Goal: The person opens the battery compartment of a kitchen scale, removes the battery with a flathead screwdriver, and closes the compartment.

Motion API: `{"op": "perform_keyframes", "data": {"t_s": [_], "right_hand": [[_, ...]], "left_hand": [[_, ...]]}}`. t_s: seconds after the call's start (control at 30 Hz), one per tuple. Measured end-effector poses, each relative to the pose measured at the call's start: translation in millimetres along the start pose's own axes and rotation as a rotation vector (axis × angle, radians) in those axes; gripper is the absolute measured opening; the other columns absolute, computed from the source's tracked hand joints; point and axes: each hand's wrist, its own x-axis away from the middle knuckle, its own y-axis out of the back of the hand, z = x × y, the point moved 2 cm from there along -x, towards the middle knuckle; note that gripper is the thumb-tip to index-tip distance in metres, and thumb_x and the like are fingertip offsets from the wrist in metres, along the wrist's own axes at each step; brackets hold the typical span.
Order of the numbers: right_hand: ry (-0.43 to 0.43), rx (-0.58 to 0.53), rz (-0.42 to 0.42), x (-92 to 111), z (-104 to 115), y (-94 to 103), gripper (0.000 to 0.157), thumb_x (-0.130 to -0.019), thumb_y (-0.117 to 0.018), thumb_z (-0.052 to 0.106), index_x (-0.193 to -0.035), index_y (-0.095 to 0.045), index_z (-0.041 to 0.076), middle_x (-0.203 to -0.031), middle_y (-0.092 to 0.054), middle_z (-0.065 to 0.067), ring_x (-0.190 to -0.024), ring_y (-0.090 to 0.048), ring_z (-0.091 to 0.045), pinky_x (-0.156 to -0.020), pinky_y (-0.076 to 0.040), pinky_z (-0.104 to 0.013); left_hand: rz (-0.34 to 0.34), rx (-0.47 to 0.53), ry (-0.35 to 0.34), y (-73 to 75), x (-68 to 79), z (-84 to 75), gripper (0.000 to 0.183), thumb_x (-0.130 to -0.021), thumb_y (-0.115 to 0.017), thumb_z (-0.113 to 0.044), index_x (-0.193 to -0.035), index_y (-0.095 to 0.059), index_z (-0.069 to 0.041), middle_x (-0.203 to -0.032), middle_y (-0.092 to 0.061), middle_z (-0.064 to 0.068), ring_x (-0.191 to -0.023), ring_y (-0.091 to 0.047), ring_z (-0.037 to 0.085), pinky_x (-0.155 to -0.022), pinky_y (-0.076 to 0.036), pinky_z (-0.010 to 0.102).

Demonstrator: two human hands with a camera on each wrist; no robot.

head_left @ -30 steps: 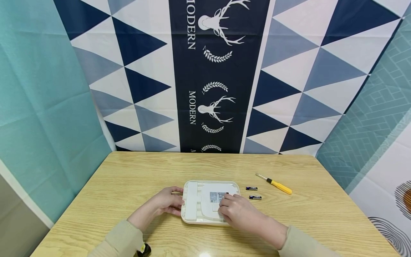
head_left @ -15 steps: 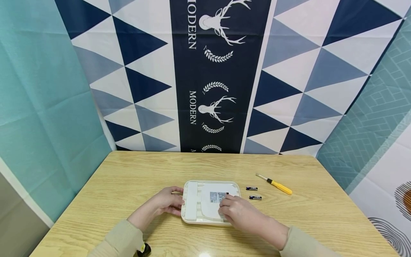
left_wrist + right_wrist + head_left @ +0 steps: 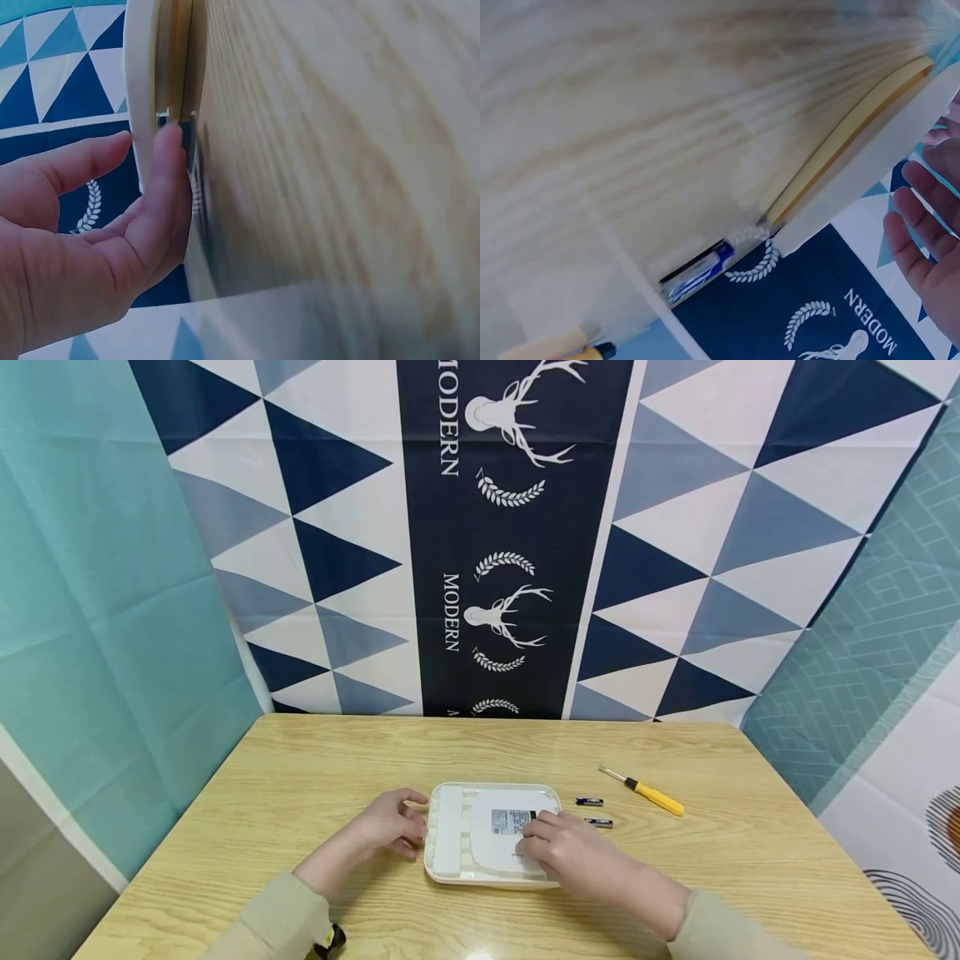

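Note:
A white rounded rectangular device (image 3: 448, 831) lies on the table with its underside up, showing a raised panel and a grey printed label (image 3: 510, 822). At its left edge is my left hand (image 3: 390, 822), fingers loosely bent; in the left wrist view the fingertips are beside the rim, and contact is unclear. My right hand (image 3: 566, 852) rests over the panel's right part, fingertips by the label. The right wrist view shows relaxed fingers (image 3: 922, 214); what lies under the fingertips is hidden. Two small batteries (image 3: 589, 802) (image 3: 599, 822) lie right of the device.
A screwdriver (image 3: 647, 792) with a yellow handle lies farther right on the wooden table (image 3: 337, 760). A small black and yellow item (image 3: 330, 941) shows by my left sleeve. Patterned cloth (image 3: 495, 543) hangs behind the table.
My left hand has drawn slightly left, away from the device's edge. My right hand has shifted slightly to the right over the panel. The device, batteries and screwdriver stay in place.

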Motion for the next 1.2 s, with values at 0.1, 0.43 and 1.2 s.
{"op": "perform_keyframes", "data": {"t_s": [0.1, 0.43, 1.2], "right_hand": [[-0.009, 0.026, 0.006, 4, -6, 2.1, 0.023, -0.078, -0.073, 0.009, -0.099, -0.069, 0.016, -0.1, -0.066, 0.003, -0.095, -0.061, -0.014, -0.083, -0.056, -0.032], [0.045, 0.083, -0.075, 21, -26, 5.7, 0.03, -0.069, -0.076, 0.006, -0.097, -0.069, 0.012, -0.094, -0.065, 0.002, -0.089, -0.059, -0.014, -0.078, -0.055, -0.029], [0.239, 0.076, -0.046, 45, -57, -6.6, 0.015, -0.092, -0.055, 0.015, -0.106, -0.06, 0.017, -0.11, -0.063, 0.002, -0.104, -0.057, -0.017, -0.09, -0.05, -0.035]], "left_hand": [[-0.033, -0.109, -0.068, 1.0, 1.0, -4.9, 0.05, -0.081, -0.067, 0.003, -0.127, -0.048, 0.001, -0.093, -0.053, 0.013, -0.071, -0.058, 0.017, -0.057, -0.058, 0.032], [-0.062, -0.582, -0.444, -0.1, 13.3, -24.8, 0.047, -0.079, -0.063, 0.006, -0.125, -0.052, -0.001, -0.098, -0.057, 0.007, -0.086, -0.057, 0.017, -0.059, -0.05, 0.021], [-0.1, -1.437, -1.157, -1.9, 21.5, -22.4, 0.038, -0.077, -0.072, -0.004, -0.111, -0.061, -0.016, -0.11, -0.06, -0.003, -0.106, -0.055, 0.015, -0.097, -0.047, 0.029]]}}
